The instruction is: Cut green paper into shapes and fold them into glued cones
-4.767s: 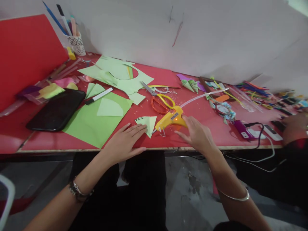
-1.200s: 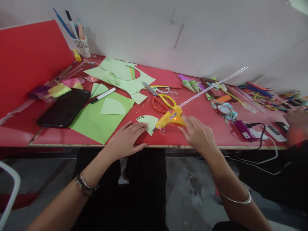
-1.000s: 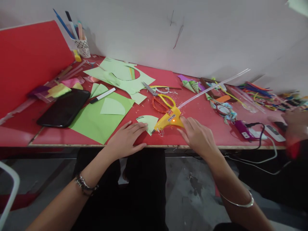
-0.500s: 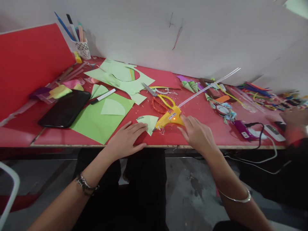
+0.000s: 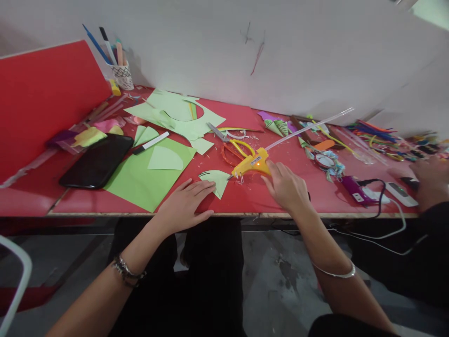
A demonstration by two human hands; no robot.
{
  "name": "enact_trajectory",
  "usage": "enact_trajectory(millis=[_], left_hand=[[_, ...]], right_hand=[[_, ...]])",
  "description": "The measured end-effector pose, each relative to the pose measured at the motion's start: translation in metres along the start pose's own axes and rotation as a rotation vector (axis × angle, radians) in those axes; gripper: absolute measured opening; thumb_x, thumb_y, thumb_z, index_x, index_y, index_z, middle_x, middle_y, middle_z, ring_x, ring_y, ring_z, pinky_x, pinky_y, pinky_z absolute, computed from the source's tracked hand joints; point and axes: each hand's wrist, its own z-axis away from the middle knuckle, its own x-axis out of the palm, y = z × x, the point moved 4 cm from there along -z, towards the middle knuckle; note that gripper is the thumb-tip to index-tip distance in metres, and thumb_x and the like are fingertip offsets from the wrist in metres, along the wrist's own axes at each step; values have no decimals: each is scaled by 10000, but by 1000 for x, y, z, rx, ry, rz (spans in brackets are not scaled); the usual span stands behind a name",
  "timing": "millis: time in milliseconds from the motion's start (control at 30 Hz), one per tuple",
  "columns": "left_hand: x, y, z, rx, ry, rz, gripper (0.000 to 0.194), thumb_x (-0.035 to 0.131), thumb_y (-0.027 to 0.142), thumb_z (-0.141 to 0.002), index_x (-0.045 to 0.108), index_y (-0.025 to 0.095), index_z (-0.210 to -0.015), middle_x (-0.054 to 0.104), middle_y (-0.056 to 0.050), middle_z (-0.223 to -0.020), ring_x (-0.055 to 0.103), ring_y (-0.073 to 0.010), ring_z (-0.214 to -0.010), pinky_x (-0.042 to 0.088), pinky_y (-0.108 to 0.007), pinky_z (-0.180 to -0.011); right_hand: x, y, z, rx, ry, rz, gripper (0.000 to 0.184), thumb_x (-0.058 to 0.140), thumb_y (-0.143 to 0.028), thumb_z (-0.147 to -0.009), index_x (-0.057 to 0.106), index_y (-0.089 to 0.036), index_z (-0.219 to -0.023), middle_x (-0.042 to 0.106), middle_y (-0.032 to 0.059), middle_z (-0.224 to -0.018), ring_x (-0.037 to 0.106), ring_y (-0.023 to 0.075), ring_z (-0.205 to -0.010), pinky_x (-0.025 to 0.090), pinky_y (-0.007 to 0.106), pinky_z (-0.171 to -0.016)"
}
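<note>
Glue gun (image 5: 253,162) farther along green paper wedge (image 5: 219,179)

Glue gun (image 5: 251,162) yellow; paper wedge (image 5: 219,179) pale green, black-lined; tabletop (image 5: 250,199) red; pen cup (image 5: 122,77) white, black crosshatch.

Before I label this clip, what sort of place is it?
Probably a craft workspace; whether classroom, workshop or home, I can't tell. The signs: a glue gun in the right hand, scissors beside cut green paper, and a pen cup.
</note>
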Motion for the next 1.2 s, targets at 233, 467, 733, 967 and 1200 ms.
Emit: enact_trajectory(millis=[233, 467, 733, 967, 1200], left_hand=[[-1, 0, 0, -2, 0, -2, 548, 374, 469, -830, 325, 216, -1314, 390, -37, -1352, 355, -188, -1230, 197, -369, -1064], [-1, 0, 1, 1, -5, 0, 577, 381, 479, -823, 301, 212, -1329, 385, -39, -1355, 343, -185, -1240, 194, -369, -1067], [-3, 1, 2, 18, 14, 3, 568, 422, 440, -808, 323, 209, -1317, 381, -45, -1358, 350, -190, -1234, 202, -377, -1069], [-5, 1, 2, 16, 10, 6, 566, 433, 429, -805, 324, 217, -1318, 383, -43, -1358, 359, -194, -1231, 219, -381, -1065], [-7, 2, 2, 18, 17, 0, 565, 443, 421, -801, 333, 215, -1315, 395, -58, -1348, 372, -206, -1223, 239, -387, -1055]], right_hand=[[3, 6, 0, 72, -5, -29, 423, 353, -368, -857, 405, -139, -1209, 568, 117, -947, 541, 228, -823, 391, 279, -532], [31, 33, 7, 321, 66, -237, 573, 424, -540, -772, 429, -143, -1184, 564, 135, -1047, 553, 258, -898, 441, 343, -640], [63, 74, 13, 549, 115, -245, 590, 431, -562, -745, 455, -133, -1149, 560, 156, -1058, 544, 273, -926, 429, 372, -700], [84, 100, -1, 659, 186, -333, 436, 299, -332, -818, 457, -87, -1142, 534, 198, -1036, 510, 285, -946, 400, 417, -738], [92, 100, -20, 698, 261, -376, 409, 355, -259, -758, 459, -89, -1114, 507, 200, -1047, 443, 292, -981, 375, 443, -760]])
